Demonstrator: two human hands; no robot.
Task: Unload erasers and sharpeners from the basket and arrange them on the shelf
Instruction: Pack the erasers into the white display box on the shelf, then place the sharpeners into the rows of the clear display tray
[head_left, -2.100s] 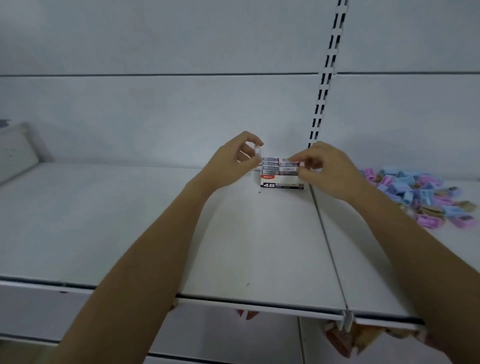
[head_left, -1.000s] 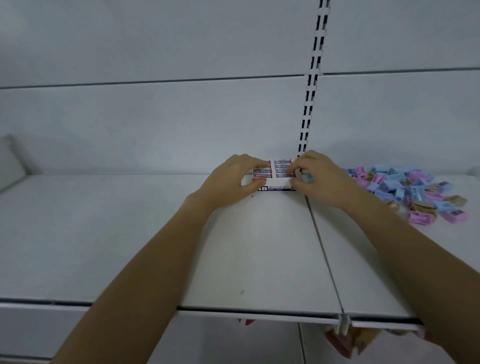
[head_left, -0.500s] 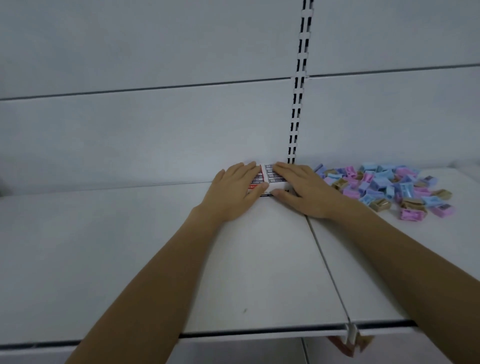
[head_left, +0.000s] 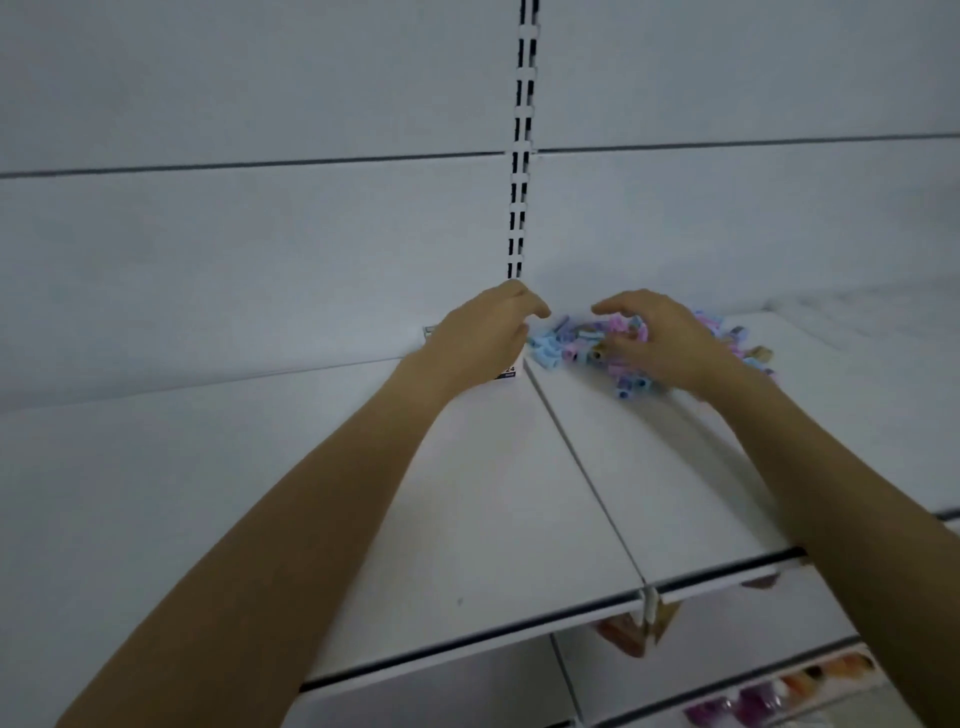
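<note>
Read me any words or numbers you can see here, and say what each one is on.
"24": on the corner of the eraser box that shows past the left hand.
Small print under that number: too blurred to read.
Sharpeners: no marks that can be read.

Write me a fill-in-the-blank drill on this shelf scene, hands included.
1. The right hand is over the pile of pastel ___.
2. The left hand hides most of the eraser box, which sits to the ___ of the pile.
3. The pile lies on the shelf, to the ___ of the seam.
Missing words: sharpeners; left; right.
</note>
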